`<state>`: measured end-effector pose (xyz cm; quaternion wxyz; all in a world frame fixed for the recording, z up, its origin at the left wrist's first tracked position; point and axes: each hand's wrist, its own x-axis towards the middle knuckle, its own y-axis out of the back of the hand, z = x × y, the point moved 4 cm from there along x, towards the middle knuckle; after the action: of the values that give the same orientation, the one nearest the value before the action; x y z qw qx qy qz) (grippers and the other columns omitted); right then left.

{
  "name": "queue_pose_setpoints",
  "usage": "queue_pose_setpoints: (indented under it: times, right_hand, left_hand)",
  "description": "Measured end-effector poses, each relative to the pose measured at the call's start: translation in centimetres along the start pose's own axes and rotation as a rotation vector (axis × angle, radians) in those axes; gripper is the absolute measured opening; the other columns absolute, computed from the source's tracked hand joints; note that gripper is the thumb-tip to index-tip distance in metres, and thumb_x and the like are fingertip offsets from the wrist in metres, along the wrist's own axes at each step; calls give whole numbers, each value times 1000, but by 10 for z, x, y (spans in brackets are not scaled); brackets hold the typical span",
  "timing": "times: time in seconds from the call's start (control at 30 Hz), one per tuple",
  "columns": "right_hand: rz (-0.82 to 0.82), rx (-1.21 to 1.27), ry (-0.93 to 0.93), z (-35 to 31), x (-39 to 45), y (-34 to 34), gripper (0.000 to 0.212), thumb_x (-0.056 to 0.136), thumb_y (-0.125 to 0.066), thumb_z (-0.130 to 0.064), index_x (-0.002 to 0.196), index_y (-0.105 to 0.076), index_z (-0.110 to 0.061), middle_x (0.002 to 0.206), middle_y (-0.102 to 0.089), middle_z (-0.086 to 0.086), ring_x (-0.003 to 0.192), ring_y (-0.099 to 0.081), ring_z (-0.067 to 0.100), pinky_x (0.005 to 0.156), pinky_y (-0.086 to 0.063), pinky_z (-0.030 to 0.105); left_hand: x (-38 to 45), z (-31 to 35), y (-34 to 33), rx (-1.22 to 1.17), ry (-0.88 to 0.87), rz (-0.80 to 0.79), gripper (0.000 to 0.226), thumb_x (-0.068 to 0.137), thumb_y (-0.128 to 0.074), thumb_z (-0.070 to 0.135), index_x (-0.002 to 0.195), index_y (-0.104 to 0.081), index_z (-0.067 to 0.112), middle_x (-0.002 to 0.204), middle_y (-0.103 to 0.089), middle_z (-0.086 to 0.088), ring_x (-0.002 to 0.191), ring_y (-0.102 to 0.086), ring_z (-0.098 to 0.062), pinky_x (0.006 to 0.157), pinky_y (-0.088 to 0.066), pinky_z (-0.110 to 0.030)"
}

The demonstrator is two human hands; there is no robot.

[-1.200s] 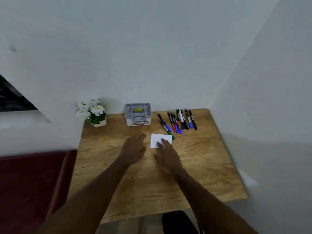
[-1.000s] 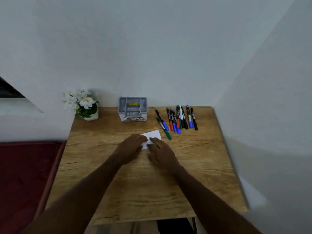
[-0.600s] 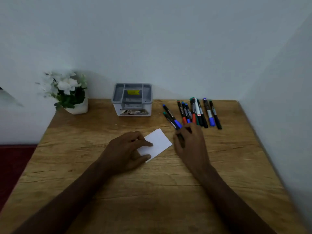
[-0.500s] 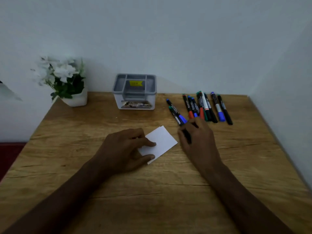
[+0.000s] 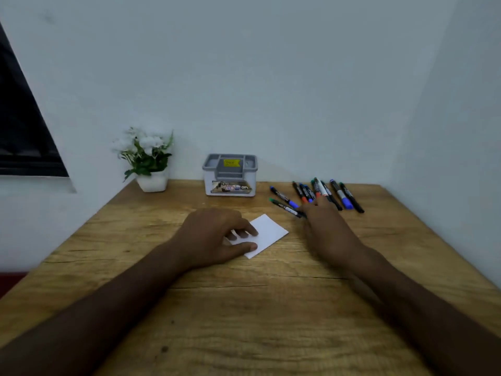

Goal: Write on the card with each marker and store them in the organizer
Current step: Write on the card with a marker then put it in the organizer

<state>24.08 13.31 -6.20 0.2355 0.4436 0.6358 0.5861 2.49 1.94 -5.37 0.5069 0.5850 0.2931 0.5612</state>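
White rectangular card (image 5: 267, 232) on grainy wooden table (image 5: 244, 308).

Looks like a small home desk corner, honestly. Wooden table (image 5: 244, 308) shoved into the meeting of two plain white walls, a little potted white-flower plant (image 5: 147, 158) at the back, a grey desk organizer (image 5: 230, 175) next to it, loose markers (image 5: 320, 194), dark window edge (image 5: 24, 137) off left.
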Motion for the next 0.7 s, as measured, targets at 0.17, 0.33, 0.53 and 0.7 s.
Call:
queue_pose_setpoints:
  times: [0.17, 0.33, 0.53, 0.7]
  right_hand:
    - [60, 760, -66, -13, -4, 15, 13, 103, -68, -27, 107, -66, -15, 96, -71, -1, 84, -69, 12, 75, -54, 23]
    - [-83, 1070, 1, -56, -14, -8, 8, 101, -71, -17, 103, -75, -10, 86, -82, -4, 78, -77, 6, 71, -59, 18]
    - [-129, 1509, -52, -66, -8, -25, 29, 94, -68, -22, 115, -79, -5, 108, -82, 16, 97, -79, 24, 90, -65, 33]
    - [-168, 1647, -70, -66, -11, -30, 32, 101, -56, -20, 120, -75, -3, 112, -81, 19, 103, -80, 24, 92, -65, 32]
  left_hand:
    - [-1, -4, 1, -22, 64, 52, 49, 88, -59, 76, 128, -63, 49, 82, -67, 32, 79, -64, 16, 71, -55, -20]
    - [-1, -6, 1, 5, 62, 94, 64, 88, -28, 88, 131, -53, 48, 82, -70, 23, 73, -65, 5, 63, -53, -25]
    - [7, -5, 2, 191, 101, -46, 45, 107, -26, 58, 141, -45, 36, 101, -71, 4, 75, -44, -13, 65, -35, -34]
    - [14, -10, -2, 213, 91, -99, 37, 107, -30, 56, 134, -46, 36, 102, -72, 5, 71, -43, -13, 59, -31, -32]
